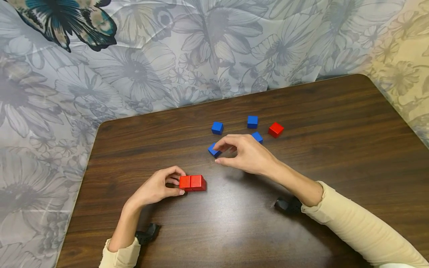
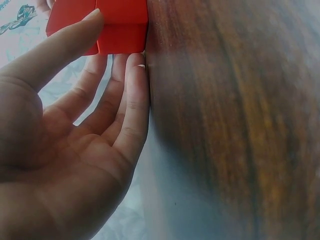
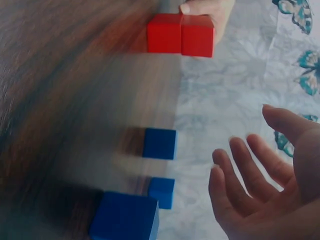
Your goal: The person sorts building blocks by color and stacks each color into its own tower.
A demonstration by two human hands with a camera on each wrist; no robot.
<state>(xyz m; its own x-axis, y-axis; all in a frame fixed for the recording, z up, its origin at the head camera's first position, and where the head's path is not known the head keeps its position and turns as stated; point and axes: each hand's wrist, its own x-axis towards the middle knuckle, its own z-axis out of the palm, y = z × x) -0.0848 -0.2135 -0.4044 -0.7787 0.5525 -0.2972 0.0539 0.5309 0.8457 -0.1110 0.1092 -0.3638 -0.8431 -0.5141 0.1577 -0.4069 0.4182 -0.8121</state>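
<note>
In the head view, the red stack [image 1: 193,183] sits on the brown table [image 1: 228,230], left of the middle. Its long axis runs from left to right: one end faces the left hand [image 1: 155,188], the other points towards the right side of the table. The left hand pinches the left end between thumb and fingers. The right hand [image 1: 246,152] holds nothing, its fingers loosely curved by a blue block [image 1: 211,150] that lies turned at an angle. Three more blue blocks [image 1: 217,128] and a single red block [image 1: 276,130] lie farther back.

In the left wrist view, the thumb lies against the stack, the other fingers at its far side; two layers show, one upon the other.

In the right wrist view, the stack's end shows two blocks high, upright, while the right hand's fingers are spread and clear of the blocks.
</note>
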